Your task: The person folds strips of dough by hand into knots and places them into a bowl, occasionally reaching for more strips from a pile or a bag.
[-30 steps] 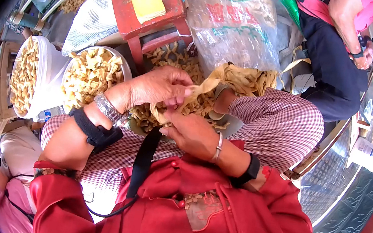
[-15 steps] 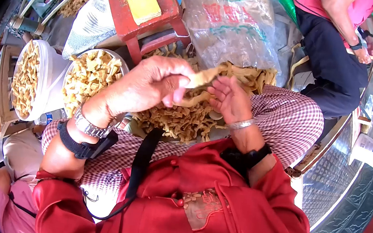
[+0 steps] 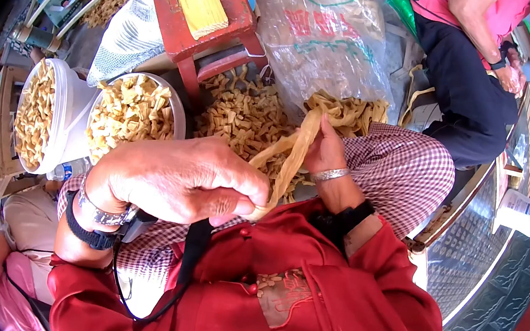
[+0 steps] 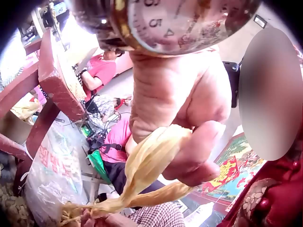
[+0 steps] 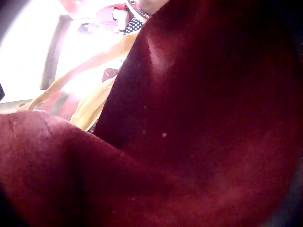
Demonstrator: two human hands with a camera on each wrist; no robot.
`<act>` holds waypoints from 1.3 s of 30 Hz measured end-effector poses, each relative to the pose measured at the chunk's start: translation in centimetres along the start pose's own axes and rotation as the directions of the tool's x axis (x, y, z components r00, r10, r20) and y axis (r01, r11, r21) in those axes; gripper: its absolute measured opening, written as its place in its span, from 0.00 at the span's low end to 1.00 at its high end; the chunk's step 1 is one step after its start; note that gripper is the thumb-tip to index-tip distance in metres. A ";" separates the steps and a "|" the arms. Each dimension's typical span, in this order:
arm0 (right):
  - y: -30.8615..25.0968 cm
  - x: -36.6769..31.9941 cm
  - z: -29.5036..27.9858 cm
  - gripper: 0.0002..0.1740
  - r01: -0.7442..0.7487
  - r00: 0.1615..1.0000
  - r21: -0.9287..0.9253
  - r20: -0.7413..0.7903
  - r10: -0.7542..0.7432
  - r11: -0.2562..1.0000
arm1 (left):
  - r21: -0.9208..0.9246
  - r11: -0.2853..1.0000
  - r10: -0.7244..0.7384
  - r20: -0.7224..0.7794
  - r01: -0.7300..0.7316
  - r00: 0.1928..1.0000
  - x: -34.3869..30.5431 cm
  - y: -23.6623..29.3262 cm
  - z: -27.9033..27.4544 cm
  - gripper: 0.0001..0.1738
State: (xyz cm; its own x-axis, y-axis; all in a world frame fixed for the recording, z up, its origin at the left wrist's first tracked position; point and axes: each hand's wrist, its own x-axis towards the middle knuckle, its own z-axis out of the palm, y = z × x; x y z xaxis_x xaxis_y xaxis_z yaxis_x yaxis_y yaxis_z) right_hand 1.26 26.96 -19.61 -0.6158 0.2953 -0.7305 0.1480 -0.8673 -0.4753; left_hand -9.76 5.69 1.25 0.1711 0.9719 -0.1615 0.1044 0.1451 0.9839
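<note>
A long, limp tan strip [image 3: 295, 163], looped double, stretches between the two hands. My left hand [image 3: 198, 180] pinches its near end between thumb and fingers, close in front of the red jacket. In the left wrist view, the strip [image 4: 151, 153] runs under the curled fingers and down to the other hand. My right hand [image 3: 326, 152] holds the far part beside a bundle of similar strips [image 3: 356, 116]. A heap of short knotted tan pieces [image 3: 245, 112] lies below the hands. Red cloth covers most of the right wrist view, with strips [image 5: 92, 59] beyond it.
Two white buckets of knotted pieces, one nearer [image 3: 181, 113] and one farther left [image 3: 72, 118], stand at the left. A red wooden stool [image 3: 192, 54] bears a yellow wood block [image 3: 197, 0]. Behind lies a clear plastic bag [image 3: 323, 38]. Another person [image 3: 467, 79] sits at upper right.
Both hands were close together over the heap, then parted. The left hand has drawn the strip back toward the body, while the right hand has moved out to the bundle.
</note>
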 end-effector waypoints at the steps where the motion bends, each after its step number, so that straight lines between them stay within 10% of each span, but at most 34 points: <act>1: -0.1 0.1 -0.4 0.16 0.037 0.999 -0.012 -0.010 -0.037 0.999 | 0.027 0.999 0.035 0.005 -0.036 0.999 0.0 0.0 0.0 0.04; 11: -1.6 -4.4 1.8 0.12 0.502 0.863 -0.195 0.051 -0.502 0.843 | -0.029 0.997 -0.074 -0.048 0.073 0.996 -0.5 -0.4 -0.9 0.04; 14: -1.8 -8.3 4.4 0.12 0.661 0.715 -0.594 0.316 -0.623 0.458 | -0.068 0.967 -0.253 -0.151 0.245 0.956 -0.6 0.0 -1.4 0.05; 16: -1.6 -11.6 6.4 0.12 0.807 0.523 -0.583 0.629 -0.575 0.095 | -0.093 0.944 -0.329 -0.222 0.316 0.918 -0.3 -0.9 -1.4 0.06; 18: -1.7 -13.3 7.4 0.07 0.851 0.502 -0.517 0.751 -0.430 0.090 | -0.154 0.913 -0.406 -0.267 0.378 0.874 0.1 -1.2 -1.3 0.07; 19: 0.5 -12.5 8.8 0.05 0.993 0.037 -0.079 0.909 -0.415 -0.084 | -0.274 0.897 -0.427 -0.338 0.346 0.839 0.0 -2.5 -1.3 0.12; 21: 1.3 -13.0 9.6 0.04 0.989 -0.041 0.002 0.965 -0.260 -0.150 | -0.321 0.920 -0.368 -0.501 0.226 0.783 0.6 -3.4 -1.0 0.23; 26: 2.6 -11.7 8.4 0.06 0.975 0.040 -0.062 0.993 -0.110 -0.211 | -0.378 0.904 -0.348 -0.383 0.199 0.856 1.4 -4.8 0.2 0.22; 27: 2.8 -11.6 8.0 0.07 0.977 0.147 -0.159 0.985 -0.089 -0.142 | -0.574 0.807 -0.371 -0.312 0.138 0.874 1.8 -4.5 0.8 0.15; 30: 2.6 -11.1 7.4 0.14 0.923 0.377 -0.372 0.925 -0.038 0.101 | -0.386 0.922 -0.244 -0.505 0.036 0.828 2.5 -5.5 1.4 0.09; 33: 1.1 -10.3 6.5 0.22 0.388 0.739 -0.598 0.656 0.150 0.701 | -0.254 0.967 -0.140 -0.592 -0.019 0.794 2.3 -4.7 1.1 0.10; 39: -3.0 -9.6 7.9 0.28 0.220 0.839 -0.132 0.531 -0.118 0.967 | 0.062 0.998 0.014 -0.620 0.032 0.785 2.2 -3.1 1.5 0.13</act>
State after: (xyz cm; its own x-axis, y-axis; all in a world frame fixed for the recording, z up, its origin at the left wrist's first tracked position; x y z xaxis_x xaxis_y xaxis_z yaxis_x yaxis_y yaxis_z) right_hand 0.65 23.53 -7.33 -0.9451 0.1375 -0.2965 0.1101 -0.7204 -0.6848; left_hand -8.22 7.09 -2.26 -0.4718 0.8793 -0.0658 0.1705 0.1642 0.9716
